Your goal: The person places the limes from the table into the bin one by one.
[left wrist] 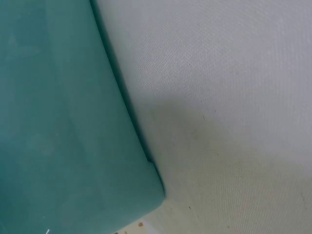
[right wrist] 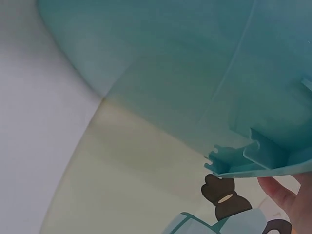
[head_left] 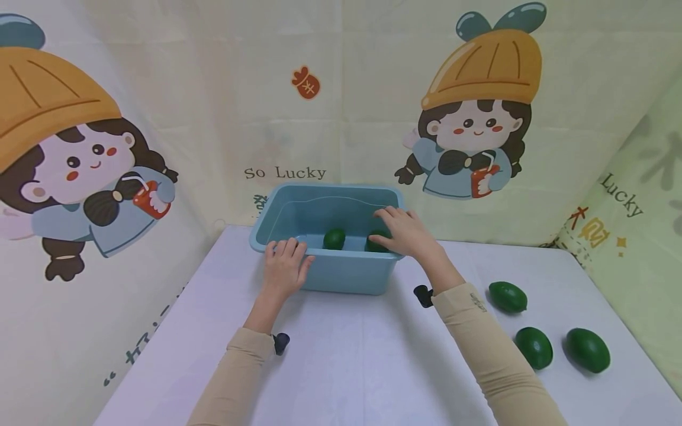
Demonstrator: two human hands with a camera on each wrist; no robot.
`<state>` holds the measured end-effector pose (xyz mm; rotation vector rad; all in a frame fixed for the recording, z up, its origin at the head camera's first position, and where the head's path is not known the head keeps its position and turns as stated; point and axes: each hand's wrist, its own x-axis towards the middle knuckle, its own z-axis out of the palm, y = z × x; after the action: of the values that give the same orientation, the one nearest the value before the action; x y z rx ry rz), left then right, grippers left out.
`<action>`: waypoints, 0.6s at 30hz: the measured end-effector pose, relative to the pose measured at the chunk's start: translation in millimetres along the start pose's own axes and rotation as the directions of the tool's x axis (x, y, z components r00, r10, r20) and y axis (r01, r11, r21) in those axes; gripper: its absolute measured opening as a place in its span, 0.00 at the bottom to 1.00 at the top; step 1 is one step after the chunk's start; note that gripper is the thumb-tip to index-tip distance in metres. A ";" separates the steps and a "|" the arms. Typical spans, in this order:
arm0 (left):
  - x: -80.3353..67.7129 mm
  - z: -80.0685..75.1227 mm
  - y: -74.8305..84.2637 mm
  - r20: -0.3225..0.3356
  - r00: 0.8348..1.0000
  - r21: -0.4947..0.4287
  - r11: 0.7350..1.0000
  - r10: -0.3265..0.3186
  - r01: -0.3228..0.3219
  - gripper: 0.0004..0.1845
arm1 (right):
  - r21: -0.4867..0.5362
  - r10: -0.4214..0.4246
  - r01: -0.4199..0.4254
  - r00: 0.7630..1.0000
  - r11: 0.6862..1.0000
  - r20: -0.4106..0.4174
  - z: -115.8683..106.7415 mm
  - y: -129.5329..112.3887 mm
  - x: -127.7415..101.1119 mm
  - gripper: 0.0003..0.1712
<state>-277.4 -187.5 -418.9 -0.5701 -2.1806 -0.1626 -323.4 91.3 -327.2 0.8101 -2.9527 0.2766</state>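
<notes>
A light-blue plastic bin [head_left: 346, 275] stands at the back of the table with two dark green limes inside. One lime [head_left: 334, 239] lies mid-bin; the other lime [head_left: 376, 244] is at the right end, partly covered by my right thumb. My left hand [head_left: 282, 275] grips the front rim near its left corner, fingers over the edge and thumb along the outer wall. Over the right end reaches my right hand [head_left: 407, 232], thumb and fingers spread apart. In the right wrist view part of that hand [right wrist: 300, 200] shows close by the bin's rim [right wrist: 273, 172].
On the table [head_left: 330, 361] to the right lie three more limes: one farther back [head_left: 508, 297], one beside my right sleeve [head_left: 534, 348] and one farther right [head_left: 587, 350]. A printed cloth [head_left: 367, 77] hangs right behind the bin and along both sides.
</notes>
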 end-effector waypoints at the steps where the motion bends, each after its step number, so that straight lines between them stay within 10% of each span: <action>1: 0.2 -0.3 0.2 0.002 1.000 0.003 1.000 -0.001 0.001 0.26 | 0.003 0.000 0.000 1.000 1.000 -0.003 -0.3 0.4 -0.7 0.34; 18: 3.5 -1.0 -1.1 -0.007 1.000 -0.004 1.000 0.005 -0.005 0.25 | 0.046 0.046 -0.044 0.998 0.998 -0.042 -7.0 10.4 -15.0 0.35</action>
<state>-279.1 -187.6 -415.4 -0.5766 -2.1719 -0.1666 -315.7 108.9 -323.7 0.7340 -2.9376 0.3593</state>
